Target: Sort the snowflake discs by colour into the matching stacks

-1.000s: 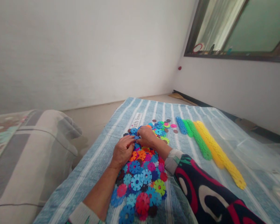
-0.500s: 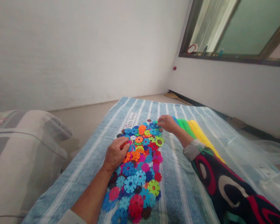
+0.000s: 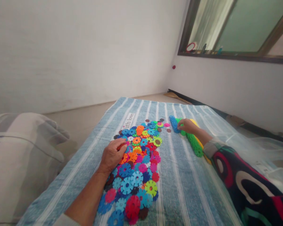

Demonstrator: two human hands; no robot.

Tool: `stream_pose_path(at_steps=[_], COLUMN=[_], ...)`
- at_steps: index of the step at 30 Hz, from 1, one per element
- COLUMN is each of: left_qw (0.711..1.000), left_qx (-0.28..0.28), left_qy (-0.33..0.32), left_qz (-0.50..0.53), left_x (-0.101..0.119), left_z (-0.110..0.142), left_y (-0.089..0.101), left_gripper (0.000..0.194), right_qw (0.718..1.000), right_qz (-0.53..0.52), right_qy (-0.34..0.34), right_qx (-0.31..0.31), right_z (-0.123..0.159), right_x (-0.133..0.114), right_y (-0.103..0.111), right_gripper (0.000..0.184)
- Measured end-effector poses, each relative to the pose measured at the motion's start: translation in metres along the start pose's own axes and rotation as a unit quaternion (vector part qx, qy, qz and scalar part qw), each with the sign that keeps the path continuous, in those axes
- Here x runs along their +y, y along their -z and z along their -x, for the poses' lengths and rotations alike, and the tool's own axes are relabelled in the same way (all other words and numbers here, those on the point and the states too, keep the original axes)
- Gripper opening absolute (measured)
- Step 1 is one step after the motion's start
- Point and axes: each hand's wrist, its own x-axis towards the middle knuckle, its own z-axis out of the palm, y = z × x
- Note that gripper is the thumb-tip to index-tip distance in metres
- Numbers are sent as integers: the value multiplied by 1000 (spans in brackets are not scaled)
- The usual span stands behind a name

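A heap of colourful plastic snowflake discs (image 3: pixel 132 179) lies along the striped cloth in front of me. My left hand (image 3: pixel 113 153) rests at the heap's left side, its fingers curled round red snowflake discs (image 3: pixel 121 146). To the right, my right hand (image 3: pixel 188 126) is closed in a pinch between a blue row of discs (image 3: pixel 173 124) and a green row of discs (image 3: pixel 194 145). What its fingertips hold, if anything, is hidden. A yellow row of discs (image 3: pixel 192 121) runs partly behind my right hand and forearm.
The blue striped cloth (image 3: pixel 172 175) covers the table. Clear plastic containers (image 3: pixel 261 147) stand along its right side. A few loose discs (image 3: pixel 167 125) lie at the far end of the heap. Fabric-covered furniture (image 3: pixel 19 163) is at the left.
My right hand has moved right, from the far end of the heap to the blue and green rows. Loose pink and brown discs now show where it was. My left hand keeps its place.
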Motion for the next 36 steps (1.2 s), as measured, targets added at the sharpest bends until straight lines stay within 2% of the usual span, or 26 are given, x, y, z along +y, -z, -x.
stream_pose_path(at_steps=[9, 18, 24, 36], left_qw=[1000, 1000, 1000, 1000], left_qx=[-12, -15, -24, -18], left_qy=[5, 12, 12, 7], left_qz=[-7, -8, -11, -4], left_x=[1, 3, 6, 0], left_z=[-1, -1, -2, -1], left_y=[2, 1, 3, 2], left_gripper=[33, 33, 34, 30], right_qw=[999, 995, 991, 990], right_qz=[45, 92, 117, 131], right_qy=[-3, 34, 51, 34], right_qx=[5, -11, -34, -37], right_z=[-5, 4, 6, 9], right_x=[14, 8, -1, -5], right_y=[-13, -13, -14, -13], right_gripper=[13, 37, 35, 35])
